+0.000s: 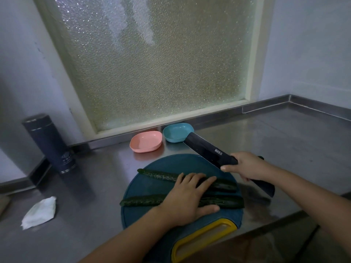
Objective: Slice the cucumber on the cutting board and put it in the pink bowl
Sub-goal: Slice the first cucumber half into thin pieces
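Two long cucumber halves lie side by side on the round dark-blue cutting board (152, 186): the far half (157, 174) and the near half (140, 201). My left hand (188, 198) lies flat across both, fingers spread, pressing them down. My right hand (247, 168) grips the handle of a black cleaver (207, 149), whose blade is raised above the board's far right edge, pointing toward the bowls. The pink bowl (145, 141) sits empty behind the board.
A blue bowl (177, 132) stands right of the pink one, partly behind the blade tip. A dark flask (49, 143) stands at the left wall. A crumpled white tissue (39, 212) lies on the steel counter. The board has a yellow handle (203, 238) at the counter's front edge.
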Tool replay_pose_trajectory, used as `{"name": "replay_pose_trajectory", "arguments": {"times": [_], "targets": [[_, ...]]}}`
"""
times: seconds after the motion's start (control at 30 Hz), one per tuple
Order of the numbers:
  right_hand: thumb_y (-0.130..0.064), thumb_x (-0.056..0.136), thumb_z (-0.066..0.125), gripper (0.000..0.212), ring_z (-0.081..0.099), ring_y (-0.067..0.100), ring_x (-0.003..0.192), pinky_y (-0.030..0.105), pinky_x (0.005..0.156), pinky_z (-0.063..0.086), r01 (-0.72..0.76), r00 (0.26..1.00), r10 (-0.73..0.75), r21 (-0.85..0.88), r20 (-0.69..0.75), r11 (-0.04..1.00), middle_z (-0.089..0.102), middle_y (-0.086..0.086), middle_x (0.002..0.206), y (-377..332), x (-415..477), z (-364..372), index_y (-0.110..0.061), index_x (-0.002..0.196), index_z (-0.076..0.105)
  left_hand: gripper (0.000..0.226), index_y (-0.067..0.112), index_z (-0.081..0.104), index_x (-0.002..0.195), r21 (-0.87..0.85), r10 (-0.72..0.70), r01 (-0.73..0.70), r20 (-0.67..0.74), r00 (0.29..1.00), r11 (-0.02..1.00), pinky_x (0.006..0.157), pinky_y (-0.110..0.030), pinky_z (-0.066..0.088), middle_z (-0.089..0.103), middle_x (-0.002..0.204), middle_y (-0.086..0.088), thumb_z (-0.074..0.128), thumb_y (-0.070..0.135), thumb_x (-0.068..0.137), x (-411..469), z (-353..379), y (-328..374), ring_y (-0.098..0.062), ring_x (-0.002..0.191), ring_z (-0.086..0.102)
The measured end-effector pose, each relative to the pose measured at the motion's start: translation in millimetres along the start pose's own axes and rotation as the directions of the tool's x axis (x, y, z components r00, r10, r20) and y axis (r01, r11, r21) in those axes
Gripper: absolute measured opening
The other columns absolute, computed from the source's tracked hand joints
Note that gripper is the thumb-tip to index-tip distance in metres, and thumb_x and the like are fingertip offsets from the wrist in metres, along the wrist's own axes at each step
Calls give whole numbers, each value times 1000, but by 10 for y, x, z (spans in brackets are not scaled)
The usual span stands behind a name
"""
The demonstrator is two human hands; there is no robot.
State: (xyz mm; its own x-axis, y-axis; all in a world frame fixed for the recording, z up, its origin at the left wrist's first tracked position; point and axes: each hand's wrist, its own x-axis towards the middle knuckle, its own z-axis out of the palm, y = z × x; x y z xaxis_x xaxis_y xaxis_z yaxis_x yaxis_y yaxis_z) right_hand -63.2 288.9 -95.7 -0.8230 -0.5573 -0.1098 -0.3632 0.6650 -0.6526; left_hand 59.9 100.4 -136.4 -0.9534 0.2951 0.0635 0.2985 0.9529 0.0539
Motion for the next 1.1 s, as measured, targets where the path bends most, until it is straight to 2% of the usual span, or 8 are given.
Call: {"name": "replay_pose_trajectory", "arguments": {"times": [0.07,0.17,0.27,0.37,0.6,0.77,0.93,1.1], "targets": [[-30,89,65,15,45,0,32,17,40,38,-7,1000,7,22,5,1000,50,-7,52,-20,-17,-5,-20,81,58,70,37,9,147,-18,-1,1,1,1000,1000,116,-46,9,26,148,2,25,69,87,-20,-16,1,-17,137,20],[-29,88,67,14,46,3,33,19,39,37,-24,1000,23,86,10,996,52,-8,48,1,-51,24,-19,81,59,50,39,25,144,-121,-20,19,-4,1000,993,112,-38,20,39,141,3,22,54,96,37,-118,-59,-14,130,32],[-30,88,66,16,46,6,34,19,39,37,-42,999,41,123,9,992,53,-6,43,-12,-71,38,-18,81,59,43,34,36,139,-150,30,-27,18,999,988,102,-30,32,49,127,0,38,42,97,230,-225,-90,-16,117,43],[-31,89,65,22,46,9,36,20,42,39,-74,997,76,144,-11,987,52,-12,36,-26,-41,34,-20,74,53,45,31,39,138,-188,111,-103,32,993,977,98,-32,38,48,125,0,48,36,94,384,-216,-47,-16,115,44],[-29,89,65,17,44,6,31,18,40,36,-75,997,75,146,5,986,56,-14,40,-25,117,-35,-19,79,57,45,30,35,140,21,72,-73,56,996,997,95,-40,41,48,126,-9,45,31,97,585,-209,-60,-27,114,44],[-28,92,61,19,43,7,32,20,41,36,-76,997,73,201,20,977,57,-15,40,-2,177,-70,-19,77,54,44,23,35,140,155,40,-59,124,991,986,93,-40,38,48,126,-15,43,25,97,772,-417,-109,-32,110,47],[-29,92,61,13,44,10,33,20,41,38,-65,998,60,260,25,964,71,-9,71,50,199,-59,-20,83,59,37,16,47,133,98,-24,5,192,981,995,88,-35,41,55,117,-14,47,18,96,785,-637,-94,-29,106,54],[-31,93,58,10,48,9,35,22,42,41,-70,997,63,222,39,973,73,-2,86,-10,219,-48,-22,88,57,32,12,54,125,60,-194,186,191,962,981,80,-31,41,60,116,-12,47,23,95,724,-768,-183,-26,104,57]]}}
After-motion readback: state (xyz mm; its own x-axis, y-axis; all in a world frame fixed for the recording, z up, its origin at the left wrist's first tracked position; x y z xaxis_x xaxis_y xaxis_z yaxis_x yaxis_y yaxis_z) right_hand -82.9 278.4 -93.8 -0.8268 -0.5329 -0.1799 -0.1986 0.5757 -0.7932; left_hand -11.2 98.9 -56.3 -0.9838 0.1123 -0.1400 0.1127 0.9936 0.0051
